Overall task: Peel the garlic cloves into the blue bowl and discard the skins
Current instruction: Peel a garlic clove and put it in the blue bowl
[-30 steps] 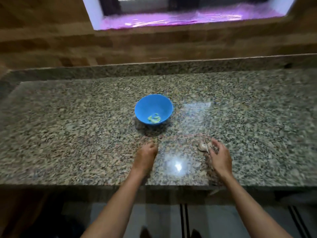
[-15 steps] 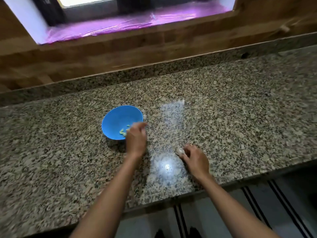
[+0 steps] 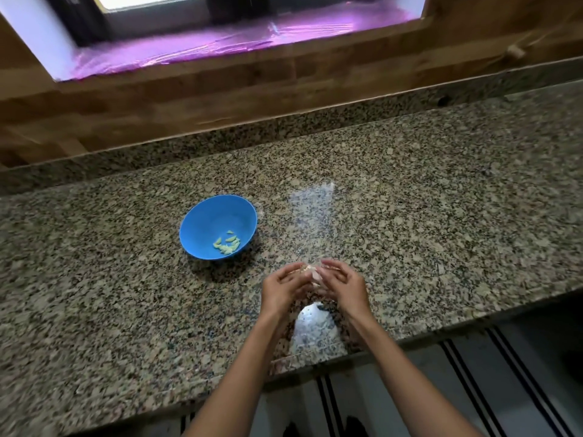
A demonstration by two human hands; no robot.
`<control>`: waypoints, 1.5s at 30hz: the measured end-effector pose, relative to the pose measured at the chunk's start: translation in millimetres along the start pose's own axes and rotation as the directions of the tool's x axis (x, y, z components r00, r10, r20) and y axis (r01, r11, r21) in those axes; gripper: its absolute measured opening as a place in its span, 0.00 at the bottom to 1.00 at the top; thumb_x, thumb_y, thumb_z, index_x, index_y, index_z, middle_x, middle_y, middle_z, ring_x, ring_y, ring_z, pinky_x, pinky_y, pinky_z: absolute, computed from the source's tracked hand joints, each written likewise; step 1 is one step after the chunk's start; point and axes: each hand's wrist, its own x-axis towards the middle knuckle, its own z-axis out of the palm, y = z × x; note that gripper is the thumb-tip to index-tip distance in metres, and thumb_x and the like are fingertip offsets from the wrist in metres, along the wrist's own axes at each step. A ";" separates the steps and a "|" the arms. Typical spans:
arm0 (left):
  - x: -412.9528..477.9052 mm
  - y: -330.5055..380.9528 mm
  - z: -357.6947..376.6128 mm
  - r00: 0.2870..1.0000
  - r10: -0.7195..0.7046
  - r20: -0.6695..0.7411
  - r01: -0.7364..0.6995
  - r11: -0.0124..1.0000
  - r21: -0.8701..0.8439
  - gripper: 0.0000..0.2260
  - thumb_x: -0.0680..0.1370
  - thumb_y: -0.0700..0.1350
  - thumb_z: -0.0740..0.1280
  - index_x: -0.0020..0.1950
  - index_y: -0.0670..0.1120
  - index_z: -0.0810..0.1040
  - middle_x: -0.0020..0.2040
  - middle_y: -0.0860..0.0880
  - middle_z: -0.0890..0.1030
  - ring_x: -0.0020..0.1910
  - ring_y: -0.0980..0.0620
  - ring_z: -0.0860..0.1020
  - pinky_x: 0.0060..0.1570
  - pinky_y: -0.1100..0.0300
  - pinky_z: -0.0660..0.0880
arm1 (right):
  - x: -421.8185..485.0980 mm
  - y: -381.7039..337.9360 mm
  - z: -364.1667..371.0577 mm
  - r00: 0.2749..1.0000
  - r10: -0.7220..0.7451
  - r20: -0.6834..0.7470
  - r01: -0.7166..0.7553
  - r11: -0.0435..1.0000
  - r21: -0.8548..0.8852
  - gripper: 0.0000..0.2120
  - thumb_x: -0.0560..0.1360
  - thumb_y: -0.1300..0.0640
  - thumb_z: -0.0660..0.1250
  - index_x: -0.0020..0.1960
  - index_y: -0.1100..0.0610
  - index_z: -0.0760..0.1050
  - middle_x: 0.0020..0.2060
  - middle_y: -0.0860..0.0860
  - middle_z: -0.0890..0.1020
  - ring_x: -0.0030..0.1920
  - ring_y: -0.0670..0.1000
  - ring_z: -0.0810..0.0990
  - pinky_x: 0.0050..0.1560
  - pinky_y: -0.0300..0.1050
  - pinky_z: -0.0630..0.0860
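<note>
I see bowl (image 3: 202, 222) on tabletop (image 3: 441, 216), left of centre. Peeled cloves (image 3: 227, 244) in bowl, at its near right side. Left hand (image 3: 282, 290) and right hand (image 3: 345, 288) meet over tabletop, nearer me than bowl and to its right, apart from it. Garlic (image 3: 314, 274) between both hands, held at fingertips. Upstand (image 3: 284, 127) runs along tabletop's far edge; wall behind it, window ledge (image 3: 220, 42) above wall. Floor (image 3: 394, 398) below tabletop's near edge, under my forearms.
</note>
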 end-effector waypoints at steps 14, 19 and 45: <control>-10.6 6.5 8.0 0.982 0.185 -0.025 -0.179 0.972 0.150 0.20 0.69 0.37 0.74 0.60 0.37 0.77 0.53 0.43 0.82 0.44 0.51 0.84 0.43 0.59 0.80 | -2.8 -2.5 13.6 0.992 -0.047 -0.116 0.041 0.998 -0.055 0.06 0.71 0.65 0.69 0.44 0.56 0.80 0.42 0.51 0.83 0.44 0.51 0.83 0.43 0.42 0.81; -12.4 3.4 6.8 0.981 0.192 -0.022 -0.184 0.963 0.197 0.17 0.70 0.34 0.73 0.58 0.35 0.77 0.46 0.45 0.83 0.38 0.54 0.83 0.40 0.63 0.80 | -4.1 7.0 14.6 0.985 -0.085 -0.150 0.049 0.972 -0.229 0.06 0.72 0.64 0.70 0.48 0.60 0.81 0.43 0.53 0.84 0.43 0.51 0.83 0.46 0.50 0.81; -23.9 -7.8 -1.2 0.800 0.573 0.181 -0.483 0.435 0.760 0.08 0.76 0.38 0.68 0.55 0.43 0.82 0.45 0.47 0.84 0.37 0.63 0.78 0.39 0.78 0.73 | -9.3 -5.0 14.9 0.992 0.112 0.059 -0.109 0.992 -0.058 0.14 0.74 0.62 0.66 0.59 0.62 0.74 0.42 0.54 0.83 0.43 0.52 0.84 0.43 0.43 0.81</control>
